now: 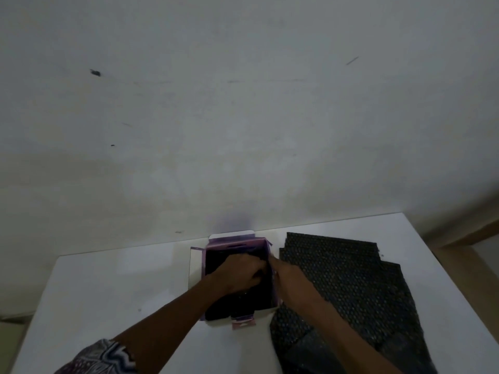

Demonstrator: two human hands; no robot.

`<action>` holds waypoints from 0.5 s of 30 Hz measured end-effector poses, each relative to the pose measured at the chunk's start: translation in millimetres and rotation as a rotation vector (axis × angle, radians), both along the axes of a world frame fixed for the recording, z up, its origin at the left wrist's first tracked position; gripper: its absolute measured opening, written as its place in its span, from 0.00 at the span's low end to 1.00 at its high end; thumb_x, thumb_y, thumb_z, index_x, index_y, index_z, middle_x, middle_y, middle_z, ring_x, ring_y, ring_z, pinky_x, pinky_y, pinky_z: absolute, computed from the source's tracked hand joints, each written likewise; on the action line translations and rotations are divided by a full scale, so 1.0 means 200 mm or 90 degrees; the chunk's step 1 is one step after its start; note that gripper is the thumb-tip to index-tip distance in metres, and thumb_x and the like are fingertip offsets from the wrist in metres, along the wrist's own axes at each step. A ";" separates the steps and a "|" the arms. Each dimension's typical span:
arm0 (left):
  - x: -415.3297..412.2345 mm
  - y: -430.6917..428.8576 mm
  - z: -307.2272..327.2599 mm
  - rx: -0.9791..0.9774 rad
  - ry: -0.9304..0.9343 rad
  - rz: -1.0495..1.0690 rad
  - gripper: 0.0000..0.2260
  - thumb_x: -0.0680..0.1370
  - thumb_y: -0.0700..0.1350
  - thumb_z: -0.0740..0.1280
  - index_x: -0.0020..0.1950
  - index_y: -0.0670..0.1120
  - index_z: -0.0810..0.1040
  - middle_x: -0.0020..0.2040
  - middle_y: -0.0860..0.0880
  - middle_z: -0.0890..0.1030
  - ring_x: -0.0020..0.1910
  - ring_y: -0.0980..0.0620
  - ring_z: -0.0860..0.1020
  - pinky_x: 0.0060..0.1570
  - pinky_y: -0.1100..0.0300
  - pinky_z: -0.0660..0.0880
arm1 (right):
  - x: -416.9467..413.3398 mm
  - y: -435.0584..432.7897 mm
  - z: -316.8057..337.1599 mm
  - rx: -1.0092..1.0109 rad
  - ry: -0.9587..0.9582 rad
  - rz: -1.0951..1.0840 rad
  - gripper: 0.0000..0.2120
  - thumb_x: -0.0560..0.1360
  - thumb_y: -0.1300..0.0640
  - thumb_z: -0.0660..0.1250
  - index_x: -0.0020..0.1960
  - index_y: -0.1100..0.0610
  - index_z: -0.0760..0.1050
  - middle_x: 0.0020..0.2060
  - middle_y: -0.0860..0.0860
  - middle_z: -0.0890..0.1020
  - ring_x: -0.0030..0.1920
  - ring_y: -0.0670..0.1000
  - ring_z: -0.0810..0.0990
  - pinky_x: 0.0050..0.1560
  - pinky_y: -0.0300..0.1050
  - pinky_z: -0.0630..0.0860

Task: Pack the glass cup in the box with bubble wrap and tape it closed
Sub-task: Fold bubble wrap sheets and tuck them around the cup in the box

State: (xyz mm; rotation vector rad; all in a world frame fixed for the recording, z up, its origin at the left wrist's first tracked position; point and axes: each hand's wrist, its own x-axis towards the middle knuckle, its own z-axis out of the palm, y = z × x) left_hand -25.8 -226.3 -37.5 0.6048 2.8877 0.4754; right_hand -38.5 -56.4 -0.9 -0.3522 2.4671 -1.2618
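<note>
Both my hands at the open purple cardboard box (237,245) on the white tabletop (108,287).

Nearest, my patterned sleeve (104,356) is cut off at the bottom edge. My left hand (237,273) reaches down into the box, fingers curled and pressed onto dark wrapping inside; whether they grip anything I cannot tell. My right hand (286,276) lies along the box's right wall, fingertips tucked over its rim, pinching or only pressing I cannot tell. The glass cup itself is not discernible; the box interior is black and dim. Black bubble wrap sheets (351,287) lie just beside the box, spreading toward the tabletop's right edge. The box stands near the far edge, flaps up.
</note>
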 end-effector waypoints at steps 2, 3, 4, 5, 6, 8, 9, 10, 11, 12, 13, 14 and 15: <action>0.03 -0.03 -0.06 -0.040 0.018 -0.046 0.12 0.76 0.50 0.58 0.55 0.55 0.79 0.53 0.55 0.82 0.51 0.53 0.79 0.51 0.54 0.76 | -0.02 0.02 0.00 0.012 0.074 0.023 0.14 0.76 0.51 0.68 0.36 0.59 0.80 0.30 0.53 0.74 0.35 0.54 0.71 0.40 0.49 0.69; 0.03 -0.03 -0.08 -0.074 0.018 -0.065 0.13 0.77 0.51 0.57 0.56 0.56 0.78 0.55 0.55 0.81 0.53 0.51 0.78 0.52 0.52 0.75 | -0.02 0.03 0.00 0.018 0.083 0.025 0.14 0.76 0.51 0.68 0.36 0.59 0.79 0.30 0.53 0.74 0.33 0.52 0.71 0.38 0.47 0.69; 0.03 -0.03 -0.09 -0.120 0.006 -0.078 0.13 0.77 0.53 0.57 0.57 0.56 0.77 0.57 0.55 0.80 0.55 0.49 0.76 0.52 0.50 0.74 | -0.02 0.02 -0.01 0.022 0.083 0.041 0.14 0.76 0.52 0.67 0.37 0.60 0.78 0.29 0.53 0.74 0.32 0.50 0.72 0.35 0.44 0.70; 0.03 -0.02 -0.08 -0.163 -0.011 -0.088 0.14 0.77 0.54 0.56 0.59 0.56 0.76 0.60 0.53 0.78 0.56 0.46 0.75 0.53 0.47 0.74 | -0.02 0.02 -0.02 0.020 0.073 0.045 0.14 0.77 0.52 0.67 0.40 0.61 0.79 0.30 0.53 0.75 0.32 0.49 0.73 0.34 0.42 0.71; 0.02 0.00 -0.06 -0.200 -0.033 -0.094 0.15 0.77 0.54 0.57 0.61 0.54 0.76 0.62 0.52 0.77 0.58 0.44 0.73 0.53 0.45 0.73 | -0.01 0.02 -0.01 0.023 0.069 0.050 0.13 0.77 0.53 0.66 0.43 0.64 0.80 0.31 0.53 0.77 0.33 0.49 0.75 0.35 0.41 0.73; 0.02 0.02 -0.02 -0.245 -0.048 -0.107 0.16 0.78 0.54 0.58 0.63 0.51 0.75 0.63 0.49 0.75 0.59 0.41 0.72 0.54 0.42 0.72 | -0.02 0.01 -0.02 0.023 0.023 0.031 0.14 0.77 0.56 0.66 0.48 0.67 0.80 0.33 0.54 0.79 0.33 0.48 0.78 0.37 0.40 0.76; 0.02 0.04 -0.01 -0.264 -0.053 -0.104 0.17 0.78 0.54 0.58 0.63 0.50 0.75 0.63 0.48 0.75 0.60 0.40 0.71 0.54 0.42 0.72 | -0.01 -0.01 0.00 0.027 0.001 0.024 0.12 0.78 0.57 0.65 0.49 0.68 0.80 0.32 0.53 0.80 0.33 0.47 0.79 0.36 0.39 0.76; 0.02 0.04 -0.02 -0.292 -0.067 -0.100 0.17 0.78 0.54 0.58 0.64 0.50 0.74 0.64 0.47 0.74 0.61 0.40 0.70 0.54 0.41 0.72 | -0.01 0.00 0.00 0.032 -0.018 0.037 0.11 0.78 0.59 0.65 0.48 0.67 0.80 0.32 0.53 0.81 0.32 0.46 0.80 0.35 0.38 0.76; 0.02 0.05 -0.03 -0.333 -0.079 -0.098 0.17 0.79 0.53 0.59 0.65 0.49 0.74 0.65 0.47 0.74 0.62 0.39 0.69 0.55 0.40 0.71 | -0.01 -0.01 0.01 0.032 -0.039 0.006 0.10 0.78 0.61 0.65 0.46 0.67 0.81 0.31 0.52 0.80 0.31 0.44 0.79 0.35 0.35 0.76; 0.02 0.07 -0.04 -0.377 -0.090 -0.094 0.17 0.79 0.53 0.59 0.65 0.49 0.74 0.65 0.46 0.74 0.63 0.38 0.68 0.55 0.38 0.70 | -0.02 0.01 0.00 0.029 -0.047 0.009 0.08 0.78 0.64 0.63 0.45 0.65 0.80 0.30 0.48 0.79 0.29 0.41 0.77 0.34 0.30 0.73; 0.03 0.08 -0.04 -0.412 -0.095 -0.094 0.17 0.79 0.53 0.59 0.66 0.49 0.73 0.65 0.45 0.74 0.64 0.37 0.68 0.56 0.37 0.70 | -0.03 -0.01 0.00 -0.018 -0.079 -0.013 0.08 0.78 0.66 0.61 0.48 0.62 0.79 0.32 0.40 0.75 0.29 0.38 0.74 0.34 0.25 0.70; 0.03 0.10 -0.04 -0.432 -0.102 -0.096 0.18 0.79 0.52 0.59 0.66 0.48 0.73 0.65 0.43 0.74 0.63 0.37 0.68 0.56 0.36 0.70 | -0.02 -0.02 0.02 -0.042 -0.152 -0.010 0.12 0.78 0.67 0.59 0.54 0.55 0.76 0.35 0.34 0.68 0.33 0.34 0.73 0.39 0.21 0.66; 0.03 0.11 -0.03 -0.414 -0.112 -0.097 0.18 0.79 0.52 0.59 0.66 0.47 0.73 0.64 0.43 0.75 0.62 0.38 0.70 0.56 0.38 0.71 | -0.01 -0.03 0.03 -0.028 -0.145 0.005 0.19 0.77 0.67 0.57 0.57 0.44 0.70 0.37 0.33 0.62 0.38 0.28 0.70 0.44 0.18 0.61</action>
